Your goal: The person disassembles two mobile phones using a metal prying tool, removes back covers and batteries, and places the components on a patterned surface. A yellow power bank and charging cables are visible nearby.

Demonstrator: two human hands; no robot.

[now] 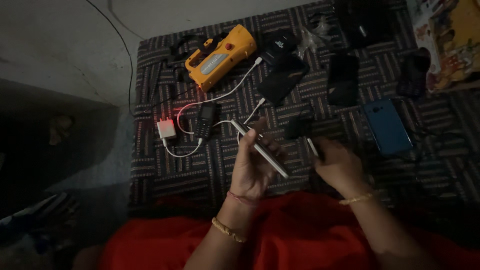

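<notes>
Left hand: my left hand [255, 167] is raised over the mat [165, 170], fingers clamped round a slim white phone [260, 148] held edge-on and tilted, a white cable plugged into its top end.
Right hand: my right hand [339, 165] sits just right of the phone, fingers curled together on a small pale piece [313, 147]; I cannot tell what it is.
Phone: above the mat's near middle, in the left hand.
Charger: a white charger [166, 128] lies well left of the phone, a red glow on it.
Keypad phone: a small black one [204, 121] lies just beyond-left of the phone, cabled.
Torch: a yellow torch [220, 56] lies far beyond the phone, to the left.
Blue phone: [387, 126] right of the phone, past my right hand.
Dark handsets: several [282, 75] lie beyond the phone.
</notes>
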